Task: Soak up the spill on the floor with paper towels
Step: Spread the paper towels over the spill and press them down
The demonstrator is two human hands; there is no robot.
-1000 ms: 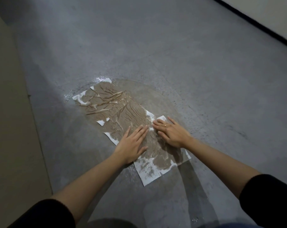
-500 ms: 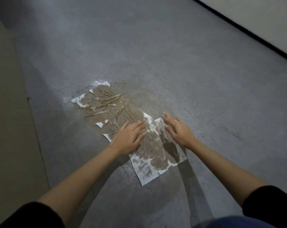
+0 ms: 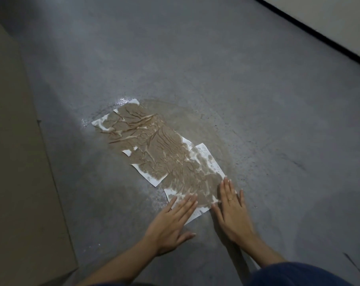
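Observation:
Several white paper towels (image 3: 160,153) lie flat on the grey floor, soaked brown over most of their area, with white edges left. A brownish spill (image 3: 197,124) still shows on the bare floor to the right of them. My left hand (image 3: 171,221) lies flat with straight fingers on the near corner of the nearest towel. My right hand (image 3: 231,211), wearing a ring, lies flat with spread fingers at that towel's near right edge, partly on the wet floor.
A beige wall or cabinet side (image 3: 16,162) runs along the left. A black baseboard (image 3: 311,32) under a pale wall crosses the top right. Small wet specks (image 3: 240,162) dot the floor around the spill.
Both hands have slid back toward me, from the middle of the towels to the nearest towel's near edge. More of the nearest towel has turned brown.

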